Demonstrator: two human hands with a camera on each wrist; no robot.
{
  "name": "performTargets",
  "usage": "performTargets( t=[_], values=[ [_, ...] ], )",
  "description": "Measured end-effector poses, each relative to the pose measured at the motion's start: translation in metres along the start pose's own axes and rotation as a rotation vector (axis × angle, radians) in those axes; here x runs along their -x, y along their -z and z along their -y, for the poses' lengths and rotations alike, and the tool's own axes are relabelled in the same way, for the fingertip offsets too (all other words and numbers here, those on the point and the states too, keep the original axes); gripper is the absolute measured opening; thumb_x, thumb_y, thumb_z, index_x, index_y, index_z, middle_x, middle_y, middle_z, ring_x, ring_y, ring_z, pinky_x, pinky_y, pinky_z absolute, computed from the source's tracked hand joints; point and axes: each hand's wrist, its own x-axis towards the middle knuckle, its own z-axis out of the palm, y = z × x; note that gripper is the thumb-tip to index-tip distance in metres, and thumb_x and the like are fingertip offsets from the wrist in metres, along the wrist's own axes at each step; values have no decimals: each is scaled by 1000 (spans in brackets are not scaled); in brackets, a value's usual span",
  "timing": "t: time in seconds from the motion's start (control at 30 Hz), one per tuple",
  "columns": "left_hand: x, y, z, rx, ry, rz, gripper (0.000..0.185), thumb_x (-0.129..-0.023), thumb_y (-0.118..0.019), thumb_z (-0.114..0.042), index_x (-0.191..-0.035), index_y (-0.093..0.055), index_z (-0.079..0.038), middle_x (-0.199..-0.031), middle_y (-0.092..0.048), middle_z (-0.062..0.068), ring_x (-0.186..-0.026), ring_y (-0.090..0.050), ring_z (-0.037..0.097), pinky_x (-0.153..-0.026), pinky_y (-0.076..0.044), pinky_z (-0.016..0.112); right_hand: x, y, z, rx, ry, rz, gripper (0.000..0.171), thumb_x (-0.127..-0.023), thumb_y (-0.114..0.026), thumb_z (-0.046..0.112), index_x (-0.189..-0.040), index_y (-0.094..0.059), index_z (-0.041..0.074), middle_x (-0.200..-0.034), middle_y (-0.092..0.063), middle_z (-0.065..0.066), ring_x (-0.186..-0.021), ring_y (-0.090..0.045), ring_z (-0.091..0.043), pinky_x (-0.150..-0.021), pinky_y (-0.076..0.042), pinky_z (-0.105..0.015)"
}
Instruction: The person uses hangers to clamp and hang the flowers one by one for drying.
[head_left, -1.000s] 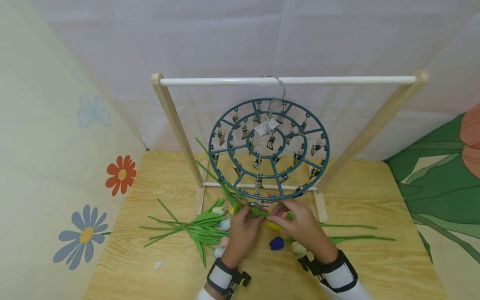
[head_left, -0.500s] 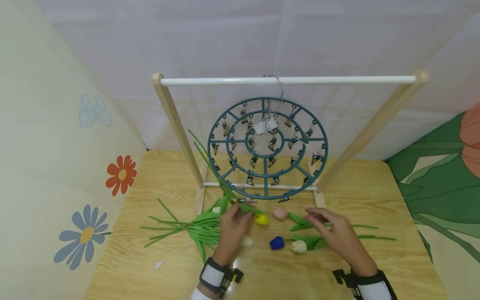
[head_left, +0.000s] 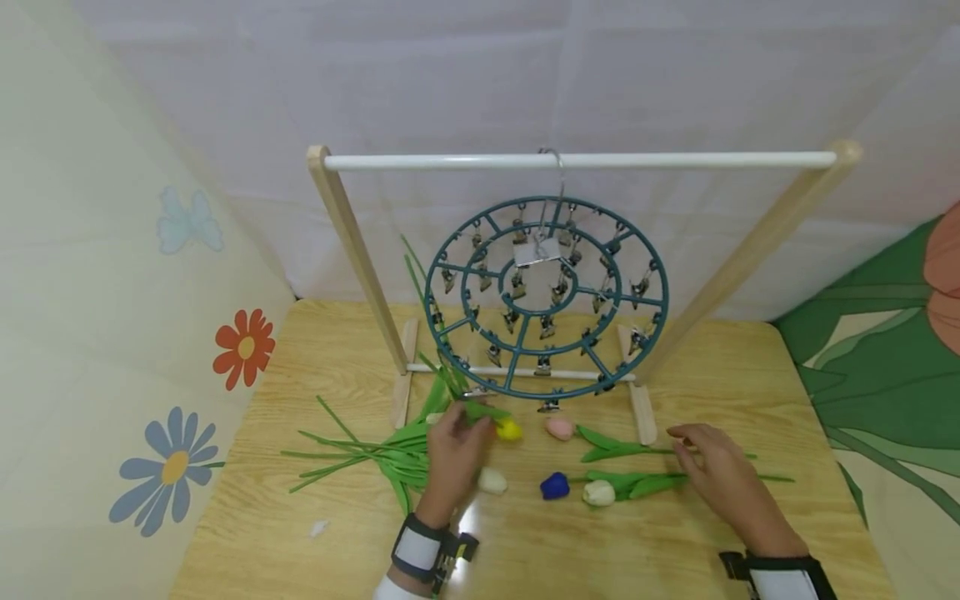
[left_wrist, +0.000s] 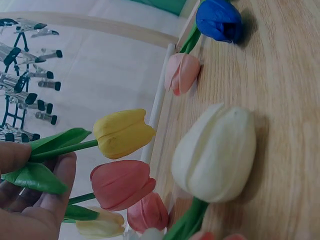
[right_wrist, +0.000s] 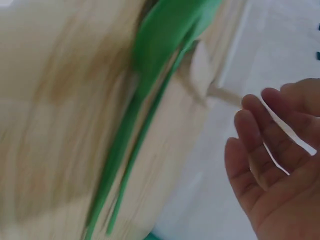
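Observation:
My left hand (head_left: 452, 457) pinches the green stem of a yellow artificial tulip (left_wrist: 124, 134) between thumb and fingers. Its bloom points right, just below the teal round clip hanger (head_left: 665, 293). A red tulip (left_wrist: 123, 184) shows right beneath the yellow one in the left wrist view, its stem running behind the fingers. My right hand (head_left: 716, 479) hovers with loosely bent fingers and holds nothing, over the stems of the right-hand tulips. Those are a pink tulip (head_left: 559, 428), a blue tulip (head_left: 555, 486) and a white tulip (head_left: 598, 493), lying on the table.
The hanger, with several metal clips (head_left: 550, 406), hangs from the white rod (head_left: 450, 162) of a wooden stand (head_left: 352, 250). A bundle of tulip stems (head_left: 360, 450) lies left of my left hand. Another white tulip (head_left: 492, 481) lies beside that hand.
My right hand has left the yellow tulip and moved right, over the stems there. The left hand has shifted slightly left with the yellow tulip. The hanger has turned and swung a little.

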Motion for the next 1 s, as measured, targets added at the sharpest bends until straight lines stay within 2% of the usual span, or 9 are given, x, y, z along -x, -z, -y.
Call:
performTargets(
  t=[0.07, 0.2, 0.3, 0.43, 0.6, 0.73, 0.8, 0.87, 1.0],
  values=[
    [-1, 2, 3, -26, -11, -22, 21, -94, -70, -1, -115, -69, 0, -111, -71, 21, -92, -71, 12, -76, -64, 26, 3, -1, -5, 26, 0, 20, 21, -88, -76, 0, -108, -72, -1, -104, -71, -18, -96, -67, -38, -73, -60, -51],
    [0, 6, 5, -72, -21, -76, 22, -91, -75, -3, -112, -70, -2, -106, -73, 15, -93, -68, 5, -79, -62, 21, 9, -3, -15, 70, -18, 76, 17, -89, -76, 4, -105, -73, 0, -101, -69, -19, -95, -65, -41, -77, -57, -57],
    [0, 10, 5, -78, -17, -112, 28, -89, -78, -4, -114, -68, 1, -111, -74, 14, -102, -71, 14, -91, -61, 26, 13, -9, -22, 121, -23, 85, 17, -89, -77, 6, -104, -73, 0, -101, -68, -20, -94, -64, -42, -77, -56, -59],
    [3, 14, 4, -110, -23, -144, 33, -85, -80, -1, -116, -68, -1, -113, -74, 14, -104, -72, 30, -94, -62, 38, 14, -21, -29, 182, 0, 40, 19, -86, -80, 6, -103, -74, 1, -101, -68, -20, -92, -64, -42, -77, -55, -58],
    [7, 17, 3, -191, -69, -161, 36, -85, -81, -2, -117, -65, -1, -116, -70, 17, -104, -68, 39, -86, -63, 51, 14, -30, -34, 204, 20, 12, 20, -82, -82, 3, -101, -74, 1, -98, -68, -18, -90, -63, -38, -75, -55, -55],
    [13, 17, -1, -293, -118, -177, 30, -87, -78, -2, -111, -60, 1, -103, -68, 17, -91, -65, 29, -72, -60, 41, 11, -30, -35, 198, 34, 20, 19, -81, -83, 1, -97, -74, 3, -96, -69, -15, -88, -63, -36, -71, -54, -54],
    [17, 16, -3, -368, -187, -156, 23, -87, -76, -1, -104, -60, -2, -93, -66, 10, -82, -62, 20, -65, -57, 31, 9, -30, -34, 192, 58, 19, 17, -80, -83, -1, -94, -74, 4, -95, -69, -14, -88, -64, -35, -70, -55, -54],
    [21, 14, -4, -446, -298, -108, 20, -85, -75, 2, -98, -61, -6, -87, -64, 4, -76, -60, 14, -62, -54, 24, 8, -29, -33, 179, 79, 27, 17, -80, -82, -3, -92, -73, 4, -95, -70, -13, -88, -66, -35, -71, -57, -53],
    [24, 7, -8, -564, -518, 43, 19, -82, -74, 2, -94, -64, -8, -87, -65, 1, -76, -61, 13, -69, -55, 19, 6, -22, -27, 157, 110, 57, 17, -84, -78, -4, -95, -69, 5, -94, -71, -10, -87, -69, -31, -73, -59, -49]
  ],
)
